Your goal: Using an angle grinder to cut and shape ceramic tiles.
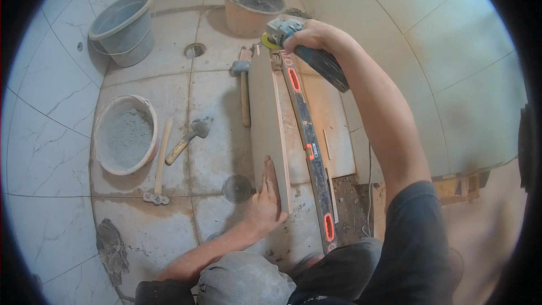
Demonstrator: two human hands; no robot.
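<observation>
My right hand [316, 35] is closed around a blue-grey angle grinder [322, 62]. The grinder's yellow-green disc [271, 42] is at the far end of a long, narrow beige tile [265, 118]; whether it touches cannot be told. At the tile's near end my left hand [266, 203] grips it, fingers stretched along its face and thumb by the near edge. Close to the tile's right side lies a long black spirit level [307, 130] with red-rimmed openings. To its left, partly hidden, is a mallet [244, 90] with a wooden handle.
On the tiled floor at left are a bucket of grey powder [125, 134], a hammer [162, 164] and a trowel [191, 140]. Farther off stand a grey bucket [124, 34] and a bucket of mortar [251, 14]. A round drain hole [195, 50] opens between them. Tiled walls flank both sides.
</observation>
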